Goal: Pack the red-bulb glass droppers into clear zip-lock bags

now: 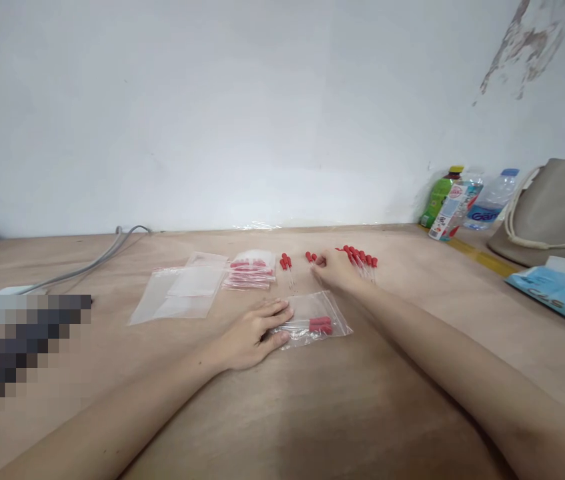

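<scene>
Resting left hand (257, 333), head view: thumb and fingers apart, over the near-side end of a clear, flat plastic bag (312, 303) containing slim, clear-stemmed, red-bulbed droppers (320, 325).
Right hand (337, 270): beyond the bag, fingertips at loose red-bulbed droppers (308, 256); whether they pinch one, I cannot tell.
Droppers' handling: probably light, smooth, perhaps fragile-stemmed; best taken by the bulbs.
Bag's handling: likely limp, slippery; best held by an edge.

Faces forward and down from a head-worn mount, peering over the forearms (157, 397) across a wooden tabletop (242, 433) to a white wall (212, 113); frames the left hand (249, 335) and right hand (337, 269) from middle range, reaching a cable (95, 262) at left and bottles (439, 197) at right.
</scene>
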Demonstrator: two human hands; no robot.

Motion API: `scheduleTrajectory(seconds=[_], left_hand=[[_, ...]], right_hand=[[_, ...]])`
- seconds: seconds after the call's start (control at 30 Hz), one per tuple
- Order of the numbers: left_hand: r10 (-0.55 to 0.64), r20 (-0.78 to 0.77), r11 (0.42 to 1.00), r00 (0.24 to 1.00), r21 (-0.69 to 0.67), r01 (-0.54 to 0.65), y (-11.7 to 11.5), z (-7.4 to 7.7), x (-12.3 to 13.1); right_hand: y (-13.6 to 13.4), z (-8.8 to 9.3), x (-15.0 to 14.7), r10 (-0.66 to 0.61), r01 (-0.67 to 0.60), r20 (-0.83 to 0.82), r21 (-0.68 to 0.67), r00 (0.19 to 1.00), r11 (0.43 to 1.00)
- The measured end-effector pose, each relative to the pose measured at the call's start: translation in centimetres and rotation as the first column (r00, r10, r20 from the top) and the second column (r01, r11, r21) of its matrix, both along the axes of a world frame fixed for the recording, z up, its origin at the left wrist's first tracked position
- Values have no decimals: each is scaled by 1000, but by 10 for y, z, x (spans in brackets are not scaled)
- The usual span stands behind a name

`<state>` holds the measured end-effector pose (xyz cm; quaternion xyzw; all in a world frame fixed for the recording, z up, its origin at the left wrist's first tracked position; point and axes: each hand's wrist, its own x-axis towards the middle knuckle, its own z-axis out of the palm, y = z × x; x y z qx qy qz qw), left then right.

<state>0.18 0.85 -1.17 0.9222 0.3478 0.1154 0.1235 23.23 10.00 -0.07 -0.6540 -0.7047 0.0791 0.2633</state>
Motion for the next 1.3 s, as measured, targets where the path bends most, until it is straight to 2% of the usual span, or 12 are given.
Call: scheduleTrajectory(seconds=[0.17, 0.33, 0.43, 0.5, 0.57, 0.63, 0.7, 0.83, 0.97, 1.03, 1.1, 1.3], left_hand=[[4, -24, 1000, 1000, 7, -4, -2, 1, 0], [-8, 0, 999, 1000, 37, 8, -1, 0, 0], [-4, 8, 999, 1000, 40, 4, -2, 0, 0], [-2, 24, 999, 1000, 42, 1, -2, 1, 0], [9, 49, 999, 999, 35, -11, -3, 1, 0], [30, 74, 999, 997, 9, -31, -3, 1, 0], [49, 90, 999, 995, -20, -48, -4, 1, 1], [64, 97, 998, 993, -32, -61, -4, 1, 0], [61, 81, 998, 995, -31, -59, -4, 2, -1], [58, 79, 998, 995, -32, -55, -4, 1, -1], [56, 80, 998, 995, -35, -53, -4, 1, -1], [50, 95, 999, 994, -16, -49, -4, 1, 0]], right_hand=[[21, -5, -28, -85, 92, 72, -106, 994, 990], [12, 6, -31, -54, 62, 62, -137, 997, 989], [-6, 13, -10, -8, 7, -17, -61, 1000, 998], [-21, 10, 11, 49, -32, -223, 80, 974, 996], [-36, 1, 32, 43, 7, -461, 105, 886, 994], [-49, -11, 46, 10, 22, -668, 39, 744, 999], [-61, -22, 51, -38, 42, -793, -16, 608, 999], [-72, -31, 39, -68, 57, -900, -48, 430, 997], [-77, -32, 26, -38, -66, -935, -65, 352, 996], [-80, -32, 25, -34, -122, -939, -81, 343, 989], [-82, -33, 30, -28, -169, -924, -100, 381, 981], [-79, -34, 49, 124, -358, -732, -173, 670, 917]])
